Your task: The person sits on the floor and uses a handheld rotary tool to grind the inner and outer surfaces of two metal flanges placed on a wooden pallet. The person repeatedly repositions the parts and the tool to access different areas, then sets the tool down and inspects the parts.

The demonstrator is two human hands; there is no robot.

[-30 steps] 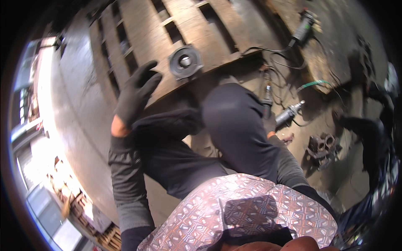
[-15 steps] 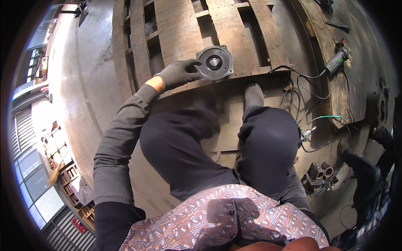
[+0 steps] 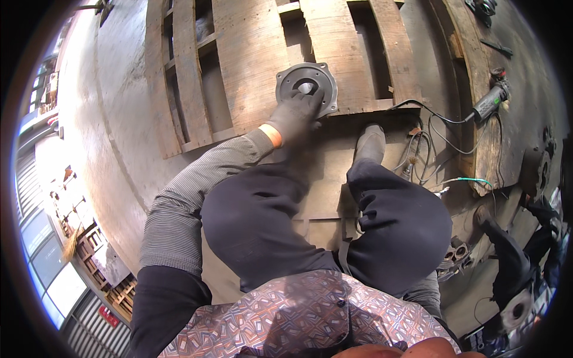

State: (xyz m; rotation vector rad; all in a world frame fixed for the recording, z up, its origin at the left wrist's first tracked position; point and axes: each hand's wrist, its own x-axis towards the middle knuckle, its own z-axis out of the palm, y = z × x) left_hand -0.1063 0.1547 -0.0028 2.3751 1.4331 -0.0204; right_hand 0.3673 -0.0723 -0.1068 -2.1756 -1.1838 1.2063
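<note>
My left hand (image 3: 296,116), in a dark grey glove, lies over the lower part of a round grey metal flange (image 3: 328,89). Its fingers are spread apart across the flange's face, and the fingertips reach the rim of the centre hole. The flange, with lugs at its corners, rests flat on a wooden pallet (image 3: 250,53) close to the near edge. Of my right arm only the grey sleeve (image 3: 424,293) shows beside my right thigh. My right hand is hidden behind that leg.
An angle grinder (image 3: 490,102) lies on a wooden board at the right, its black cable looping down beside my shoe (image 3: 371,144). A green hose (image 3: 471,179) runs nearby. Metal castings (image 3: 456,250) sit right of my knee. Another person's leg (image 3: 507,262) is at the far right.
My left hand has moved from the flange's left edge onto its lower face. My right knee has swung outward to the right, covering more of the castings. My view has shifted slightly.
</note>
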